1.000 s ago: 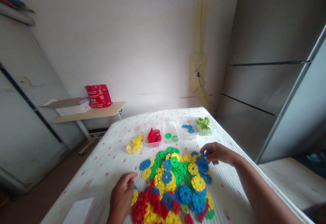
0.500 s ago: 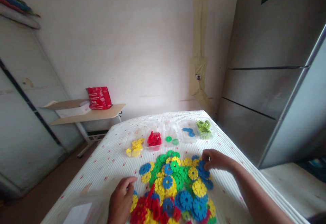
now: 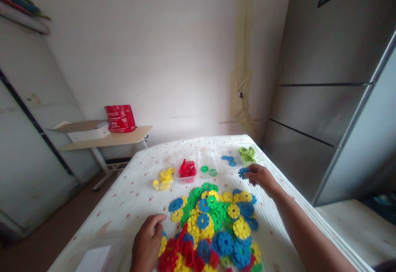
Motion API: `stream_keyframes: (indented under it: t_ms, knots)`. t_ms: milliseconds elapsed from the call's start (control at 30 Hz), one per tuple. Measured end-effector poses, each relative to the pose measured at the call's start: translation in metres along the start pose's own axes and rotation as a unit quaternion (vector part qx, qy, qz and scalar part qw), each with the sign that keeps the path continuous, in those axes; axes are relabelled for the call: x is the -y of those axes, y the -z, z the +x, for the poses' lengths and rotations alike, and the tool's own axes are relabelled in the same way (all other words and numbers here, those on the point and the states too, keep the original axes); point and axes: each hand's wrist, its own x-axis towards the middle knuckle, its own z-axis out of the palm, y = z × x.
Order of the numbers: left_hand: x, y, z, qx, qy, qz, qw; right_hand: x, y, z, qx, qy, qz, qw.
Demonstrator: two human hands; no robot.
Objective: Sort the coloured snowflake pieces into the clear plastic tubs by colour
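A pile of plastic snowflake discs (image 3: pixel 213 226) in blue, yellow, green and red lies on the white cloth-covered table (image 3: pixel 133 198). My right hand (image 3: pixel 261 176) is raised beyond the pile, pinching a blue disc (image 3: pixel 242 173) just in front of the clear tray holding blue discs (image 3: pixel 229 160). My left hand (image 3: pixel 147 241) rests on the table at the pile's left edge, fingers curled loosely against yellow and red discs. Other clear trays in the far row hold yellow discs (image 3: pixel 163 178), red discs (image 3: pixel 187 168), dark green discs (image 3: pixel 208 169) and light green discs (image 3: pixel 247 154).
A white sheet of paper (image 3: pixel 94 259) lies at the near left of the table. A low wooden side table (image 3: pixel 105 139) with a red bag (image 3: pixel 120 118) stands by the wall at left. A grey refrigerator (image 3: pixel 334 86) stands to the right.
My right hand picked a blue disc out of the pile's right side and carried it away from me toward the tray of blue discs. My left hand stayed put.
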Motion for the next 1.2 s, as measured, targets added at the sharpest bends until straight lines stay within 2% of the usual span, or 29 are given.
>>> stream_keyframes:
  t_ms: [233, 433, 533, 667, 767, 867, 1000, 1200]
  knots:
    - [0.004, -0.001, 0.000, 0.000, 0.003, 0.006, 1.000, 0.007, -0.024, 0.041, -0.067, 0.027, 0.006, 0.997]
    - [0.003, -0.002, 0.000, -0.008, -0.006, -0.002, 1.000, 0.000, -0.017, 0.025, -0.079, 0.029, -0.082, 0.993]
    - [0.003, -0.002, 0.000, -0.008, -0.006, -0.004, 1.000, -0.008, -0.004, 0.010, -0.055, 0.015, -0.137, 0.989]
    - [0.004, -0.002, 0.001, -0.005, -0.004, 0.000, 1.000, -0.019, 0.013, -0.003, 0.023, -0.022, -0.203, 0.979]
    - [0.003, -0.001, 0.001, -0.005, 0.000, 0.004, 1.000, -0.026, 0.019, -0.008, 0.092, -0.046, -0.245, 0.964]
    - [0.001, -0.001, 0.001, -0.001, 0.005, 0.006, 1.000, -0.029, 0.020, -0.011, 0.132, -0.055, -0.284, 0.948]
    - [0.000, 0.000, 0.001, -0.002, 0.008, 0.003, 1.000, -0.027, 0.016, -0.013, 0.150, -0.037, -0.340, 0.928]
    - [-0.001, 0.000, 0.001, -0.011, 0.005, 0.000, 1.000, -0.019, 0.001, -0.018, 0.133, -0.007, -0.432, 0.892]
